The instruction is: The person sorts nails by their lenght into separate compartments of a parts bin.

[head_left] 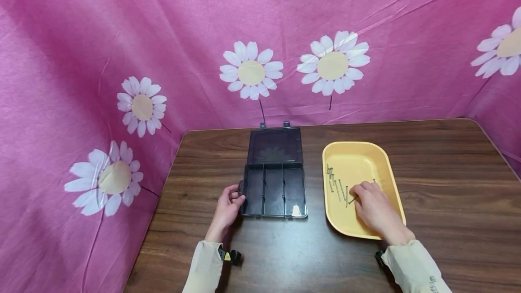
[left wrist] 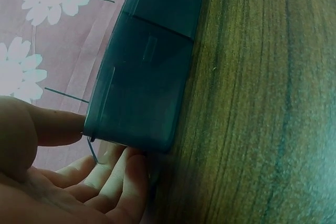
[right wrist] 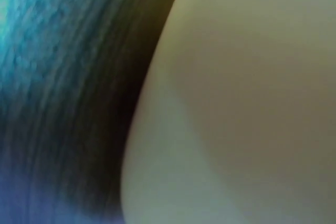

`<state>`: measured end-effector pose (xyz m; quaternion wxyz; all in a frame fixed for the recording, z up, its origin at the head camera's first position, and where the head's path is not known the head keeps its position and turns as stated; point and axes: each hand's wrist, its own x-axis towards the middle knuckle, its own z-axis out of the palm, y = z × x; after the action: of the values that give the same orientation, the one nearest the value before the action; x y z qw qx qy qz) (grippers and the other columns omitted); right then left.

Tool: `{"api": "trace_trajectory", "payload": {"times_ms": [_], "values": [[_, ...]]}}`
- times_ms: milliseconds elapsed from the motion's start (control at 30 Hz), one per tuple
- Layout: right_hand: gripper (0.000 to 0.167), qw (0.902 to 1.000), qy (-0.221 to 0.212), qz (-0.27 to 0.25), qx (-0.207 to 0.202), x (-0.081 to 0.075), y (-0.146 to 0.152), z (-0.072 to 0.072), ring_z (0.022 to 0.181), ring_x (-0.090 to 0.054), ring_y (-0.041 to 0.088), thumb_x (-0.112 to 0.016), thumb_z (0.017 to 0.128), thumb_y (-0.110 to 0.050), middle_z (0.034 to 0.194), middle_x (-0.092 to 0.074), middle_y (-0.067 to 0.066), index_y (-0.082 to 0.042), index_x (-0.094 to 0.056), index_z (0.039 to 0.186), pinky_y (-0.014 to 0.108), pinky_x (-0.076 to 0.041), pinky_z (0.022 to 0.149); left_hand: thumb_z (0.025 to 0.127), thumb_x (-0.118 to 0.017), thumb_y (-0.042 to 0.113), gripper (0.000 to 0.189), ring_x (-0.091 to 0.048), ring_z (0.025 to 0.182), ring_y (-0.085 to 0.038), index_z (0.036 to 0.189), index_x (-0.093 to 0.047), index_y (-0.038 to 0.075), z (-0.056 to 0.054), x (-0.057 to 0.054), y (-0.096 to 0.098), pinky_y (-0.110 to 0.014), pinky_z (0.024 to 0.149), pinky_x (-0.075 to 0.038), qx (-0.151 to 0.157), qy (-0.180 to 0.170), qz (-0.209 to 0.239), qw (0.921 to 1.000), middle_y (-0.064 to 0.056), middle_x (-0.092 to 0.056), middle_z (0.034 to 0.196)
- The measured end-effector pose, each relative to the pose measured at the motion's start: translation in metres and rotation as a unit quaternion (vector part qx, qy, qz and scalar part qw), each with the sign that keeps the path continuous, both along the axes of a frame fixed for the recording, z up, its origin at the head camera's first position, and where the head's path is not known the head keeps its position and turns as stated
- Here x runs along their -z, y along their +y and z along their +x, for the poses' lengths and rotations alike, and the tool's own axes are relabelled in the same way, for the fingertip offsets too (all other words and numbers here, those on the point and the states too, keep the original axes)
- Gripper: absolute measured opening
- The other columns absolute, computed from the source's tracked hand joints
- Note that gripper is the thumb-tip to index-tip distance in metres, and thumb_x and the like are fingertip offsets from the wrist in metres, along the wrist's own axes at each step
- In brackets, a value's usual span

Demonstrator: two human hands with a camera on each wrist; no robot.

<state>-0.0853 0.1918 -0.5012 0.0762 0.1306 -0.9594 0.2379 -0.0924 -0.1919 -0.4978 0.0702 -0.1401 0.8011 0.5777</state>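
A dark see-through compartment box [head_left: 274, 189] lies flat with its lid [head_left: 275, 145] folded back, its three long sections bare. My left hand [head_left: 226, 206] holds it by the left side; in the left wrist view the thumb rests on the rim of the box [left wrist: 142, 87] and the fingers curl against its end wall. Inside a yellow tray [head_left: 358, 148], my right hand [head_left: 375, 207] reaches down with bent fingers. A nail [head_left: 352, 200] slants out from its fingertips, partly hidden by the hand. Several loose nails [head_left: 335, 186] lie left of it on the tray floor.
Both containers stand on a brown wood-grain table [head_left: 277, 257], the tray to the right of the box. A pink cloth [head_left: 195, 35] with white daisies hangs behind and at the sides. The tray wall [right wrist: 236, 103] fills much of the blurred right wrist view.
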Motion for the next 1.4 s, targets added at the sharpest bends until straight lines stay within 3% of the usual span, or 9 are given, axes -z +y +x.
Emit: {"api": "trace_trajectory", "payload": {"times_ms": [167,567,833,1133,1400], "values": [[0.014,0.9999,-0.005,0.012,0.001,-0.001,0.001,0.001,0.077,-0.051,0.028,-0.064,0.072,0.004,0.078,-0.060,0.005,-0.007,-0.064,0.081,0.047,-0.042,0.069,0.090,-0.060,0.003,0.046,-0.060,0.088,-0.016,0.132,-0.044,-0.007,0.001,0.002,0.000,-0.022,0.075,-0.046,0.000,0.009,-0.002,1.0000,-0.026,-0.063,0.111],[0.015,0.9958,-0.080,0.041,-0.017,-0.009,0.000,0.005,0.064,-0.047,0.017,-0.056,0.080,0.005,0.069,-0.050,0.000,-0.010,-0.059,0.080,0.037,-0.041,0.061,0.091,-0.059,0.004,0.046,-0.059,0.091,-0.018,0.133,-0.044,-0.007,0.003,0.001,0.001,-0.023,0.075,-0.046,0.007,0.008,-0.007,0.9999,-0.026,-0.061,0.114],[0.019,0.9896,-0.133,0.052,-0.015,-0.016,-0.002,0.008,0.064,-0.041,0.016,-0.056,0.073,0.004,0.070,-0.044,0.000,-0.011,-0.053,0.086,0.031,-0.034,0.058,0.091,-0.059,0.004,0.045,-0.060,0.091,-0.018,0.133,-0.044,-0.006,0.002,0.002,0.001,-0.023,0.075,-0.046,0.007,0.006,-0.008,0.9999,-0.025,-0.062,0.114],[0.026,0.9888,-0.141,0.047,-0.007,-0.013,-0.003,0.010,0.060,-0.039,0.015,-0.057,0.068,0.002,0.067,-0.040,-0.001,-0.012,-0.049,0.089,0.029,-0.030,0.053,0.090,-0.059,0.001,0.044,-0.060,0.088,-0.014,0.131,-0.046,-0.007,0.001,0.004,0.001,-0.021,0.074,-0.047,0.002,0.011,-0.005,0.9999,-0.025,-0.063,0.111],[0.023,0.9884,-0.145,0.046,0.003,-0.009,-0.003,0.010,0.060,-0.039,0.017,-0.058,0.067,0.000,0.067,-0.042,0.000,-0.012,-0.048,0.083,0.030,-0.030,0.052,0.089,-0.059,0.001,0.043,-0.059,0.085,-0.011,0.130,-0.046,-0.007,0.001,0.004,0.002,-0.019,0.073,-0.046,-0.002,0.016,0.005,0.9999,-0.026,-0.063,0.110]]}}
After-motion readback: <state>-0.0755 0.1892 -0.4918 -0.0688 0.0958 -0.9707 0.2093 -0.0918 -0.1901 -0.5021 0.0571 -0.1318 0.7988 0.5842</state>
